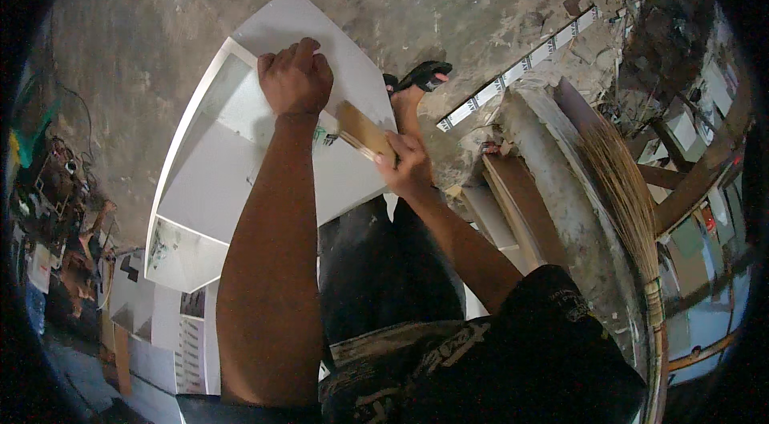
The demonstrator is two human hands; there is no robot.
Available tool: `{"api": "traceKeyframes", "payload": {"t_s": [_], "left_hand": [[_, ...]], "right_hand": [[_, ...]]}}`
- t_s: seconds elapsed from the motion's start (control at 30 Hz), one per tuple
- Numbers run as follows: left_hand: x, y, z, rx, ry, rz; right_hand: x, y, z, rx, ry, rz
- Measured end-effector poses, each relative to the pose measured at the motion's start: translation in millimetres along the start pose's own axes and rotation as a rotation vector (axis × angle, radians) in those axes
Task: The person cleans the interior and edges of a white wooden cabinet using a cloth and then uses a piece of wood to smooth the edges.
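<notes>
A white box-like cabinet (216, 175) made of flat panels lies on the grey concrete floor below me. My left hand (295, 78) is a closed fist pressing down on the top edge of its upper panel (304, 23). My right hand (407, 163) grips a flat tan wooden-handled tool (362, 129), which looks like a brush; its far end touches the white panel beside my left wrist. The tip of the tool is partly hidden by my left forearm.
My sandalled foot (420, 79) stands on the floor by the cabinet's right corner. A long white strip (521, 67) lies further right. A straw broom (625, 191) leans at the right beside wooden boards (521, 207). Clutter (64, 207) fills the left edge.
</notes>
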State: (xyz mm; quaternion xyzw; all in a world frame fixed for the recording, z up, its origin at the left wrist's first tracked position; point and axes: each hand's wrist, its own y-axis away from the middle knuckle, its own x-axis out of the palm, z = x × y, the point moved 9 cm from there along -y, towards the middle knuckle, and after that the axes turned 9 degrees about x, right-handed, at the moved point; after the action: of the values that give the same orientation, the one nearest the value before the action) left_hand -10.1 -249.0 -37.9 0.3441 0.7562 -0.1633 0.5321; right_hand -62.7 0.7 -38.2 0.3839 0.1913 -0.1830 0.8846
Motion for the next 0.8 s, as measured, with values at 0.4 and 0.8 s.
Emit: {"api": "traceKeyframes", "payload": {"t_s": [0.4,0.8], "left_hand": [[-2.5,-2.4,-4.4,0.018,-0.070,-0.024],[-7.6,-1.9,-7.3,0.053,-0.045,-0.103]], "right_hand": [[-4.2,27.9,-11.6,-0.194,0.097,-0.020],[-11.0,54.3,-65.8,0.260,-0.043,0.032]]}}
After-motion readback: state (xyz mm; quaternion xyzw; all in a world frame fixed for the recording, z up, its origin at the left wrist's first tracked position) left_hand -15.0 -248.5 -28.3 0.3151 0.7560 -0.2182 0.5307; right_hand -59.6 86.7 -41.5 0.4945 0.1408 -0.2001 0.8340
